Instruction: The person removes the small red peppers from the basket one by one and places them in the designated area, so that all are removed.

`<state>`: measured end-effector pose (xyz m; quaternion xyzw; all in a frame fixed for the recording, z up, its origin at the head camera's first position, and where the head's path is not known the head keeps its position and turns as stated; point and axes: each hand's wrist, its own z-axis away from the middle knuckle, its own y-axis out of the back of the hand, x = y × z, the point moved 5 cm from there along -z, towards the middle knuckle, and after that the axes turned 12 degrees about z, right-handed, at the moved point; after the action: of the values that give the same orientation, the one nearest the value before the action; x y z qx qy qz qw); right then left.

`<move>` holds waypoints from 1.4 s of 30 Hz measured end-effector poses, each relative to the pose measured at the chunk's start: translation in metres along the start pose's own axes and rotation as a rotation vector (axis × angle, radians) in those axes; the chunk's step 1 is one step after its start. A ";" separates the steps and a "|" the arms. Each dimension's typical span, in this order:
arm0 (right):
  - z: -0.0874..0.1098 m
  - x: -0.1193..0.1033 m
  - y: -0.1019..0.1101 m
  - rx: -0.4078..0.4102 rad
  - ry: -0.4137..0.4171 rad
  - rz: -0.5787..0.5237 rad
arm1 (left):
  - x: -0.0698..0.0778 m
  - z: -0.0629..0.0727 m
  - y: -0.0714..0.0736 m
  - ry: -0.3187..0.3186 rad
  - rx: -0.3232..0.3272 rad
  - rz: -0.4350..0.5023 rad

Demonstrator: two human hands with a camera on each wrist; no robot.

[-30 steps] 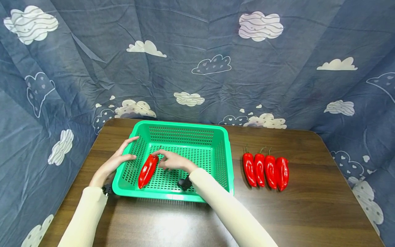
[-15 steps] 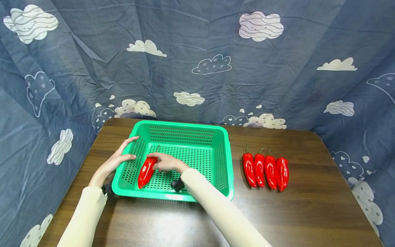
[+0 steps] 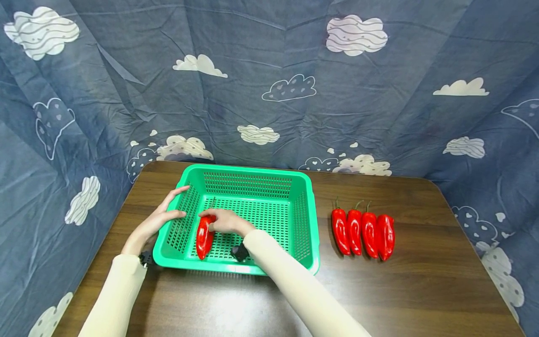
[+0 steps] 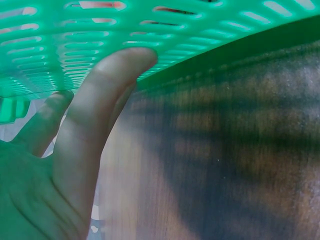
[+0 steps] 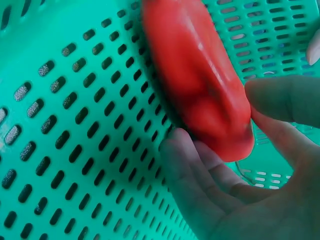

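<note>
A long, glossy red pepper with a thin green stem lies inside a green perforated basket, near its left wall. My right hand pinches the pepper near its stem end. The right wrist view shows the thumb on one side of the red pepper and the other fingers at its end and opposite flank. Over at the left side of the basket, my left hand rests with straight, spread fingers against its rim and wall. A left-hand finger touches the slotted wall from outside.
On the brown wooden table, several red peppers lie side by side to the right of the basket. A blue cloth with cloud prints hangs behind the table and along its sides.
My right hand has shifted left onto the pepper and taken hold of it. The pepper's lower end has swung right, so it lies closer to upright in the view. My left hand stays put.
</note>
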<state>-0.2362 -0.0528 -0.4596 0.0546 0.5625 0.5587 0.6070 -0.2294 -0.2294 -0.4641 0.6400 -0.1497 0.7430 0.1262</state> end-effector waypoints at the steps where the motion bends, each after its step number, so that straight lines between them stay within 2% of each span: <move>1: 0.000 0.000 0.001 0.016 0.005 0.022 | 0.000 0.000 0.000 0.002 -0.001 0.002; 9: 0.004 0.009 0.012 0.115 -0.019 0.036 | 0.000 0.000 0.000 -0.002 0.000 -0.007; 16: 0.010 0.020 0.023 0.174 -0.038 -0.166 | 0.001 -0.002 -0.001 -0.006 -0.003 0.003; 20: 0.016 0.022 0.030 0.180 -0.005 -0.288 | 0.002 -0.002 -0.001 -0.019 0.002 -0.024; 27: 0.025 0.022 0.042 0.170 0.056 -0.428 | 0.001 -0.001 -0.001 -0.008 0.005 -0.021; 32: 0.033 0.021 0.049 0.171 0.076 -0.498 | 0.000 -0.001 0.001 -0.007 0.006 -0.028; 42: 0.047 0.024 0.063 0.189 0.095 -0.563 | 0.000 0.000 0.001 -0.015 -0.006 -0.040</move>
<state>-0.2464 0.0141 -0.4139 -0.0734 0.6329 0.3153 0.7033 -0.2298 -0.2298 -0.4638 0.6482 -0.1399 0.7349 0.1419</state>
